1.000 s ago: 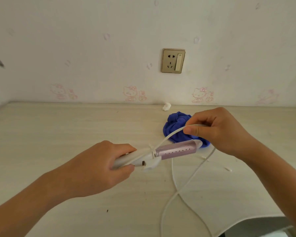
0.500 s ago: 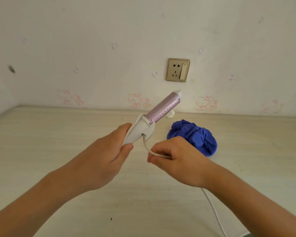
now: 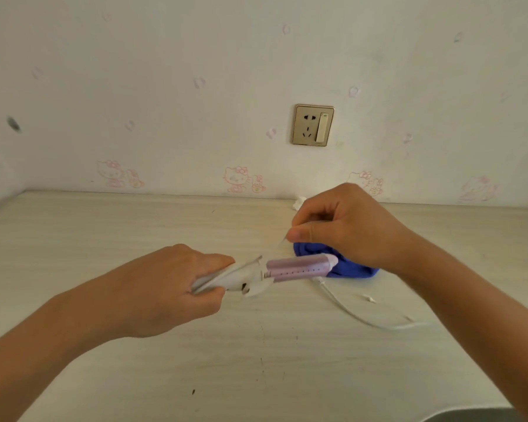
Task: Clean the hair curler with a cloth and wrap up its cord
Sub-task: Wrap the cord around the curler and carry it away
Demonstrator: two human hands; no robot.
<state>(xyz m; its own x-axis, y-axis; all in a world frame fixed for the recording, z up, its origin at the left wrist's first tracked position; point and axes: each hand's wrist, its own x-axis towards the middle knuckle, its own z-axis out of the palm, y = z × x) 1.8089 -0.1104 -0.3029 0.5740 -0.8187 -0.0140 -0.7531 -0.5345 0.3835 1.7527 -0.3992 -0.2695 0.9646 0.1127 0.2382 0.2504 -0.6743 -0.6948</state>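
Wrapping the cord [image 3: 345,306] looks to be the step in hand. The left hand [image 3: 171,287] grips the white handle of the hair curler [image 3: 299,266], whose lilac barrel points toward three o'clock just above the table [image 3: 104,239]. The right hand [image 3: 342,229], at one o'clock from the barrel, pinches a taut run of cord between thumb and curled fingers. The slack trails over the table toward four o'clock. The blue cloth [image 3: 357,271] lies bunched behind the barrel, so wiping seems finished. To do this well, hold the handle steady, lay each turn snug beside the last without kinking the cord at its root, and feed slack gradually so the tail does not snag the cloth.
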